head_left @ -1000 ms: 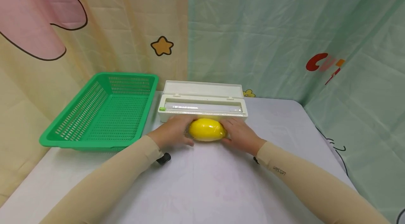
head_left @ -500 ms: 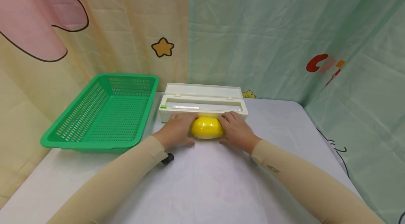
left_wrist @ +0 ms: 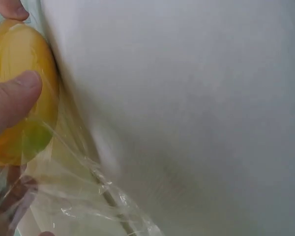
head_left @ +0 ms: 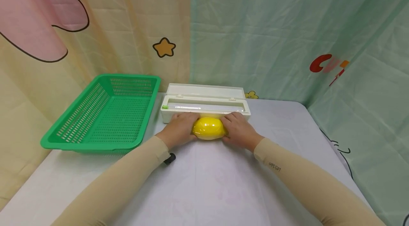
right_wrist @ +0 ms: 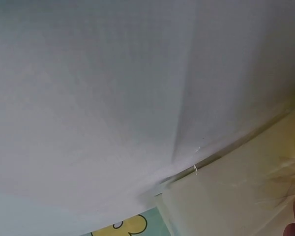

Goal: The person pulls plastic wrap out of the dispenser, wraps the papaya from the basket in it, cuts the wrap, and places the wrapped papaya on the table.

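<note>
A glossy yellow mango (head_left: 209, 129), with a green patch showing in the left wrist view, lies against the front of a white cling film box (head_left: 166, 115). Clear film (left_wrist: 113, 196) covers the fruit and trails off it in loose creases. My left hand (head_left: 179, 128) grips its left end, the thumb (left_wrist: 14, 101) pressed on the film over the skin. At the opposite end my right hand (head_left: 239, 130) holds it with bent fingers. Only the right fingertips (right_wrist: 292, 228) and a sliver of yellow show at the edge of the right wrist view.
The box's lid (head_left: 204, 91) stands raised at the back, with a film roll (head_left: 207, 106) inside and a green slider (head_left: 164, 107) at its left. A green perforated basket (head_left: 153, 112) stands left on the white-covered table (head_left: 217, 183). Printed curtains (head_left: 249, 34) close off the back.
Both hands have shifted slightly away with the mango, closer against the box. The left thumb has drawn in toward the fruit. The box's lid leans back a little further than a second ago.
</note>
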`<move>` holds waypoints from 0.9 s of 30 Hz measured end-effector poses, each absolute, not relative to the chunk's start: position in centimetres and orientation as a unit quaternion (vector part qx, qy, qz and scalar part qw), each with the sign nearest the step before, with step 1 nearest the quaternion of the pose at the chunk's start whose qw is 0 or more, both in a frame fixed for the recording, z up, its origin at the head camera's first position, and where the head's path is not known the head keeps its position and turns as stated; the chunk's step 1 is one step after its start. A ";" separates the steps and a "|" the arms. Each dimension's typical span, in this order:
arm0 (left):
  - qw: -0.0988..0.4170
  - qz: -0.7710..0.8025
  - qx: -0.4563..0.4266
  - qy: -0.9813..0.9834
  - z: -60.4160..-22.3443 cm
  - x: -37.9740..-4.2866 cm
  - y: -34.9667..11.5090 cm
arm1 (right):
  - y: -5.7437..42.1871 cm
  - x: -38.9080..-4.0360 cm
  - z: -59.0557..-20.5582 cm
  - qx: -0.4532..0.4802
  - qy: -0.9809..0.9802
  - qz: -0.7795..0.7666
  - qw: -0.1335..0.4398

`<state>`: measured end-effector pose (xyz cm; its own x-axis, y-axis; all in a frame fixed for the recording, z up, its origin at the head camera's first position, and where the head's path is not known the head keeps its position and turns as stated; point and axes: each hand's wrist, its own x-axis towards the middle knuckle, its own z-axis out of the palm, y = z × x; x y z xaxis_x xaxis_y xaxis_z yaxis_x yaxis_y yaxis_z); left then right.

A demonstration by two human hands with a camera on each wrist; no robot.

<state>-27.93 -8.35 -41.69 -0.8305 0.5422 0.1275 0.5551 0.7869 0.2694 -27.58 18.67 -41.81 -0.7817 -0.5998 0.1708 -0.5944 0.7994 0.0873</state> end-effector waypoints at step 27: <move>-0.018 -0.142 -0.294 -0.945 -40.7 -28.6 -8.8 | 19.4 -27.7 -41.2 0.329 -0.943 0.008 0.049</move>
